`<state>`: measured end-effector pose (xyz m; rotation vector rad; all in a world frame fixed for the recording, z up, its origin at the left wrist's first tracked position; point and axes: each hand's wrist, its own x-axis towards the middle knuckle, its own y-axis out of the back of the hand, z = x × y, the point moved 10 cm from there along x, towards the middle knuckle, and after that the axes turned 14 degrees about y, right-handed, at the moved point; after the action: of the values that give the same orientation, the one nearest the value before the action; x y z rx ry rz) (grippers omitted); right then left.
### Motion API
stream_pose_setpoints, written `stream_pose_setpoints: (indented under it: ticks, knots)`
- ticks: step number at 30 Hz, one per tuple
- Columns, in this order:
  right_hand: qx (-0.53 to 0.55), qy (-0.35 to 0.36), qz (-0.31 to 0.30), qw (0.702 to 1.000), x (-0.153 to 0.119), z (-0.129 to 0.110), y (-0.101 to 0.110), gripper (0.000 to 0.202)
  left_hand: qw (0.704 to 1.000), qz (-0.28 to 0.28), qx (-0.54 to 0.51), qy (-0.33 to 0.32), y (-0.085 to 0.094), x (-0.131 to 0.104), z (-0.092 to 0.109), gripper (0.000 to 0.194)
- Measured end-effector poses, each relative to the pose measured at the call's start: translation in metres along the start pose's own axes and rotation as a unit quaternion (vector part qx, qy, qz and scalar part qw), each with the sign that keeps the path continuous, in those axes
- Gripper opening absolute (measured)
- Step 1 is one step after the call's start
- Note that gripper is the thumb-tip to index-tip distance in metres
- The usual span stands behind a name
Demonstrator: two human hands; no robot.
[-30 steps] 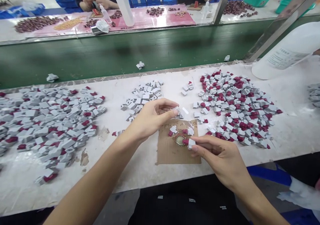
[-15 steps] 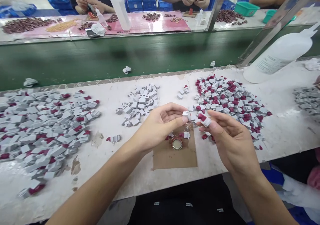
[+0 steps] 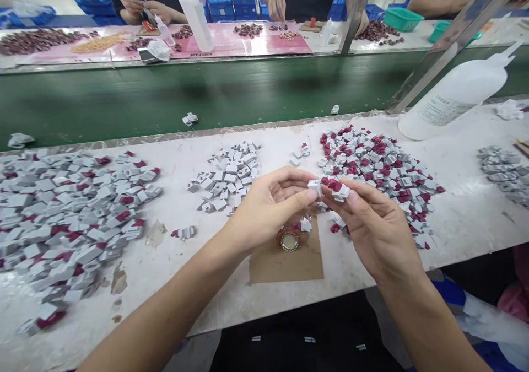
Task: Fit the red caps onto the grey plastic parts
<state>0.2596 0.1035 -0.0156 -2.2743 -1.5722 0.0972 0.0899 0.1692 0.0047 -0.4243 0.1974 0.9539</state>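
Between thumb and fingers, my left hand (image 3: 268,209) pinches a small grey block (image 3: 314,187). My right hand (image 3: 380,228) grips a grey and dark red piece (image 3: 339,190) by its grey end, with the red part towards the block. The two pieces are very close; whether they touch I cannot tell. Below my hands a brown board (image 3: 285,267) lies on the table, bearing a small round metal-rimmed dish (image 3: 289,240) and another red and grey piece (image 3: 305,226). To the right spreads a pile of red and grey pieces (image 3: 372,157); grey blocks (image 3: 229,171) lie behind my left hand.
A large heap of grey and red pieces (image 3: 74,212) covers the left of the table (image 3: 165,284). At the right rear leans a white bottle (image 3: 454,96) near a metal post (image 3: 438,47). Beyond the green belt (image 3: 165,93), people handle small parts.
My hands have brought the grey block and the red and grey piece closer together. Loose pieces on the green belt have shifted left. A person opposite has spread their hands apart.
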Motion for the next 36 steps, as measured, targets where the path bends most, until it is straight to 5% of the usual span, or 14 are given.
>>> stream_pose_setpoints:
  ticks: [4, 17, 29, 33, 36]
  knots:
    - [-0.051, 0.018, 0.008, 0.999, -0.004, -0.003, 0.006, 0.025, 0.999, 0.036, 0.028, -0.006, 0.012, -0.003, 0.002, 0.020]
    - [-0.070, 0.040, -0.022, 0.997, -0.003, -0.002, -0.005, 0.020, 1.000, 0.008, 0.027, 0.004, 0.005, -0.006, -0.001, 0.016]
    - [-0.130, 0.052, -0.119, 0.983, 0.008, -0.010, -0.021, 0.011, 0.994, 0.024, 0.106, -0.017, 0.005, -0.004, 0.003, 0.013]
    - [-0.160, 0.021, -0.171, 0.972, 0.038, -0.003, -0.033, 0.011, 0.980, 0.032, 0.194, -0.027, 0.015, 0.011, 0.020, 0.013]
    - [-0.313, 0.039, -0.194, 0.929, 0.097, 0.005, -0.049, 0.022, 0.946, 0.111, 0.299, -0.067, 0.046, 0.048, 0.052, 0.010]
